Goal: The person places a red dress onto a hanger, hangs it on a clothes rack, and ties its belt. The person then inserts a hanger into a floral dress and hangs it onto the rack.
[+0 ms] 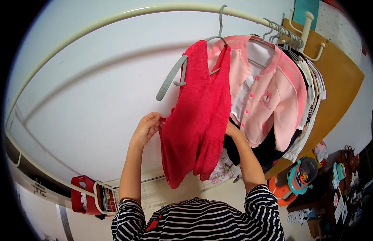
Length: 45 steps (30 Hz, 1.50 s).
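Observation:
A red sleeveless dress point(194, 116) hangs in front of me on a grey hanger point(170, 78), whose hook point(221, 20) is over the rail. One arm of the hanger pokes out past the dress's left shoulder. At the dress's left edge, the fingers of my left hand point(149, 125) are closed, pinching a narrow red strip of it. My right hand point(230, 127) reaches behind the dress's right side; its fingers are hidden by the fabric. Just right of the dress hangs a pink button-up jacket point(260, 92) with a bear badge, close to my right forearm.
The cream rail point(126, 15) curves overhead, with several more clothes point(311, 92) bunched at its right end. Below are a wire rack point(150, 188) and a red basket point(84, 201). An orange and teal ride-on toy point(295, 184) and a cluttered dark shelf point(335, 176) stand at right.

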Each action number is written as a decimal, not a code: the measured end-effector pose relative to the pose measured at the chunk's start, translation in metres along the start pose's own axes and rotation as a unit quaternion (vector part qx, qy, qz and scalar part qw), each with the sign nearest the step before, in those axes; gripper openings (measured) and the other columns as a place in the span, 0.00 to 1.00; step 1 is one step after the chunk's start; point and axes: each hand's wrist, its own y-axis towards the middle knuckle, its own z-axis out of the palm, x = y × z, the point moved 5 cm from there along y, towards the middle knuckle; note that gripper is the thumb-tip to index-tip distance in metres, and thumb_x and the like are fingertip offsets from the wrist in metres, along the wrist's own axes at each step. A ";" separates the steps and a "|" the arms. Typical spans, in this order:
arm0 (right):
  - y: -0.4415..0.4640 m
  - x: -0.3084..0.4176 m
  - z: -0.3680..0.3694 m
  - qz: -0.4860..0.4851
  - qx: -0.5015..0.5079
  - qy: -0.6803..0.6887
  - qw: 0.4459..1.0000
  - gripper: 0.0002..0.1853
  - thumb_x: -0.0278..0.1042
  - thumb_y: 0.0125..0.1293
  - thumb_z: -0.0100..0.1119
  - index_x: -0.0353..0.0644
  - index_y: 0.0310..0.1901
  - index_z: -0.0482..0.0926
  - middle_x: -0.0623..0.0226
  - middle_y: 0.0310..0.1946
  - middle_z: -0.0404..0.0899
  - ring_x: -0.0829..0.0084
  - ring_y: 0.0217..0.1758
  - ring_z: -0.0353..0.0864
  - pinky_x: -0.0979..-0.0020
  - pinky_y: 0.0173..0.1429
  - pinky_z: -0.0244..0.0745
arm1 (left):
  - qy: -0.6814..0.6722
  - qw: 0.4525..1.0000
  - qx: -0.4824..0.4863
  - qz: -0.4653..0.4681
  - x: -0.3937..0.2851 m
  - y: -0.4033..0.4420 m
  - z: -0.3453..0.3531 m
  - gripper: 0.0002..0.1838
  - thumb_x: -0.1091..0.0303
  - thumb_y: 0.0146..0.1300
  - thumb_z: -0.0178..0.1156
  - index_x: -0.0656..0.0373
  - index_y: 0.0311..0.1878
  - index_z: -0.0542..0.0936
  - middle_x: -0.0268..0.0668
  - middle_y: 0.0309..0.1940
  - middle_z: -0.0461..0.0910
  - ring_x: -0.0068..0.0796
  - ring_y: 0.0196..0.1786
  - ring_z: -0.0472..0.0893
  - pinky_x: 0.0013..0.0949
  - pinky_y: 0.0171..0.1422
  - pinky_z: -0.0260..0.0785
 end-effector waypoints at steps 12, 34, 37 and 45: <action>-0.036 -0.016 -0.056 0.110 -0.152 0.180 0.966 0.03 0.27 0.61 0.52 0.40 0.34 0.77 0.76 0.26 0.75 0.84 0.28 0.72 0.79 0.35 0.68 | -0.131 0.988 0.085 -0.017 0.025 -0.014 0.048 0.30 0.60 0.61 0.59 0.63 0.62 0.61 0.41 0.56 0.71 0.29 0.56 0.73 0.35 0.59 0.66; -0.069 0.022 -0.011 0.001 0.036 0.492 0.870 0.07 0.31 0.66 0.51 0.38 0.41 0.74 0.63 0.39 0.78 0.72 0.46 0.76 0.71 0.53 0.72 | 0.167 0.967 -0.093 0.167 0.047 0.011 0.120 0.12 0.68 0.58 0.63 0.64 0.43 0.78 0.31 0.37 0.81 0.21 0.39 0.76 0.29 0.46 0.69; -0.071 0.038 -0.017 0.002 0.006 0.444 0.896 0.12 0.32 0.66 0.51 0.37 0.48 0.73 0.60 0.44 0.77 0.70 0.50 0.76 0.69 0.56 0.71 | 0.064 0.991 -0.063 0.097 0.051 0.014 0.114 0.16 0.69 0.57 0.63 0.62 0.48 0.76 0.32 0.43 0.79 0.23 0.45 0.76 0.30 0.50 0.68; -0.078 0.021 -0.014 0.059 -0.016 0.276 0.959 0.13 0.32 0.63 0.56 0.38 0.48 0.74 0.64 0.42 0.79 0.75 0.45 0.78 0.74 0.51 0.74 | -0.025 0.997 -0.068 -0.028 0.051 0.013 0.099 0.20 0.68 0.58 0.63 0.60 0.54 0.73 0.34 0.49 0.76 0.28 0.52 0.74 0.35 0.57 0.67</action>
